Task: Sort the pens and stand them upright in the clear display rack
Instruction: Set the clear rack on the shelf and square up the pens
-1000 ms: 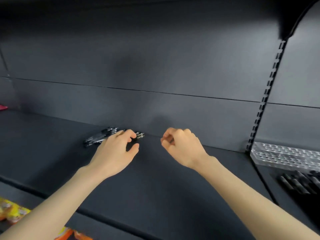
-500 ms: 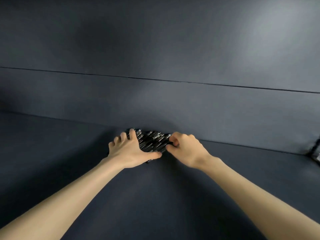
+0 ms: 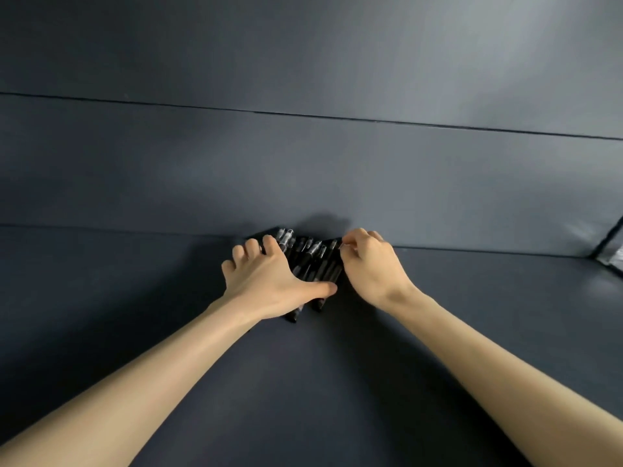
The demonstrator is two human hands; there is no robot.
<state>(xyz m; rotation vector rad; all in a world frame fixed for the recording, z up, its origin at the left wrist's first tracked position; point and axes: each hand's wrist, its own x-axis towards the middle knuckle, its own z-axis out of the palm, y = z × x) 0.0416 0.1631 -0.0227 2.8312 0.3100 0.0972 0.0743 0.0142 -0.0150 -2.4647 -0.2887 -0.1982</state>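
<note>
A pile of several black pens [image 3: 313, 264] with clear clips lies on the dark shelf [image 3: 337, 382], against the back panel. My left hand [image 3: 266, 281] covers the pile's left side, fingers hooked over the far ends and thumb laid across the barrels. My right hand [image 3: 371, 267] is at the pile's right edge with its fingers curled, pinching the pens near their clip ends. Only a corner of the clear display rack [image 3: 617, 259] shows at the far right edge. Both hands hide part of the pile.
The dark back panel [image 3: 303, 180] rises right behind the pens. An upright shelf post [image 3: 606, 241] stands at the far right beside the rack. Bare shelf surface stretches to the left and toward me.
The view has swung left, so the rack has almost left the frame. My right hand has come onto the pile, and both hands have pushed the pens together.
</note>
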